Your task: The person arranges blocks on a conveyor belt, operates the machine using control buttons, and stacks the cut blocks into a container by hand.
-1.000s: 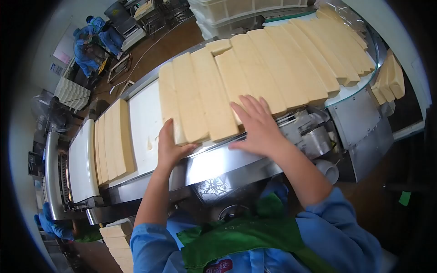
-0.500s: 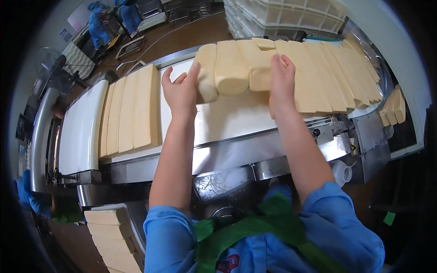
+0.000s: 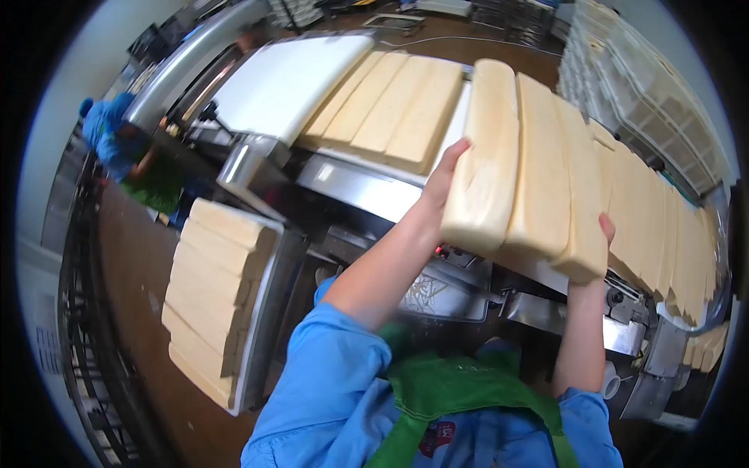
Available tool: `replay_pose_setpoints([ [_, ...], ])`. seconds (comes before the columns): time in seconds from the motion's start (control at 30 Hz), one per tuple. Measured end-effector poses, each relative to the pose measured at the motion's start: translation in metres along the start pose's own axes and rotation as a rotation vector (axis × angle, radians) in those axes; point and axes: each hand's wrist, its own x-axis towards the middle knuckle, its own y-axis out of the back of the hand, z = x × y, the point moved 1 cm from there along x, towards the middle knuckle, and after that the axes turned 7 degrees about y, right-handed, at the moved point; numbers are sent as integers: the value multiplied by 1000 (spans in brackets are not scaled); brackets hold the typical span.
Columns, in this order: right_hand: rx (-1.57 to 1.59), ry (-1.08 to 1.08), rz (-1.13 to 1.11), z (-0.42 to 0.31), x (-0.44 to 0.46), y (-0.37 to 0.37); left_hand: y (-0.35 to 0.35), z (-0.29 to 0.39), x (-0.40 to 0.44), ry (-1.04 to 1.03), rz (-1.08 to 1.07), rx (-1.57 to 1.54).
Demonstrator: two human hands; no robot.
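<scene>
Three pale yellow, loaf-shaped blocks (image 3: 540, 179) stand side by side between my two hands, their near ends raised over the front edge of the conveyor. My left hand (image 3: 445, 175) presses against the outer side of the leftmost block, with its thumb showing. My right hand (image 3: 607, 228) grips the rightmost block from the other side; most of it is hidden behind that block. A row of similar blocks (image 3: 640, 210) lies to the right of my right hand. Further left on the white belt rests another group of blocks (image 3: 398, 109).
A tray (image 3: 261, 335) of stacked blocks stands low at the left. Beyond it a person in blue with a green apron (image 3: 125, 152) is beside the machine. White plastic crates (image 3: 632, 78) are stacked at the back right. A metal conveyor frame (image 3: 359, 187) runs in front of me.
My view has turned left. Both hands have closed around three blocks and raised them from the belt toward me, and the tray at the left shows more fully.
</scene>
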Motion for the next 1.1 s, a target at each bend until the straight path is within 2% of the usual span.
replay_pose_setpoints([
  [0.07, -89, -33, -48, 34, -34, -59, 14, 0, -84, -29, -83, -132],
  [0.13, -101, -152, -270, 75, -42, -90, 20, 7, -168, -265, 26, 90],
  [0.17, -96, -181, -364, 99, -41, -110, 37, 7, -206, -366, 10, 22],
  [0.2, -92, -208, -460, 124, -40, -129, 36, 3, -246, -523, 130, 30],
  [0.23, -72, -235, -538, 150, -43, -158, 63, 3, -279, -622, -46, 34],
  [0.27, -53, -261, -616, 176, -46, -187, 64, -1, -313, -785, 108, 104],
  [0.3, -37, -300, -684, 198, -49, -211, 75, -11, -348, -895, 269, 26],
  [0.37, -53, -370, -774, 262, -55, -234, 71, -16, -397, -948, 341, 120],
  [0.43, -4, -509, -820, 309, -65, -260, 92, -25, -443, -1024, 597, 83],
  [0.5, 4, -554, -915, 358, -65, -273, 123, -29, -482, -962, 549, 19],
  [0.57, -63, -649, -913, 408, -57, -287, 171, -31, -518, -909, 481, -81],
  [0.63, -69, -859, -778, 438, -52, -312, 175, -6, -521, -1039, 683, -306],
  [0.7, -80, -834, -712, 520, -33, -308, 177, 26, -521, -1117, 867, -395],
  [0.77, -325, -787, -645, 558, -11, -322, 177, 56, -520, -1171, 1044, -372],
  [0.83, -865, -661, -543, 542, 0, -343, 166, 73, -522, -1030, 1296, -94],
  [0.87, -1108, -435, -619, 566, 13, -334, 171, 81, -522, -1063, 1412, -44],
  [0.9, -1265, -329, -703, 561, 12, -328, 184, 86, -527, -1076, 1466, 32],
  [0.93, -1271, -157, -981, 521, -1, -326, 199, 86, -540, -1086, 1520, 115],
  [0.97, -1244, -4, -1101, 449, -20, -329, 210, 85, -548, -1095, 1571, 201],
  [1.0, -1206, 354, -1202, 400, -31, -312, 212, 81, -555, -1080, 1793, 477],
  [1.03, -1213, 696, -1177, 345, -36, -291, 208, 76, -560, -1049, 1998, 771],
  [1.07, -1287, 881, -1110, 293, -25, -263, 204, 71, -554, -998, 2185, 1079],
  [1.1, -1481, 917, -1011, 248, -8, -219, 199, 67, -539, -1168, 2090, 1280],
])
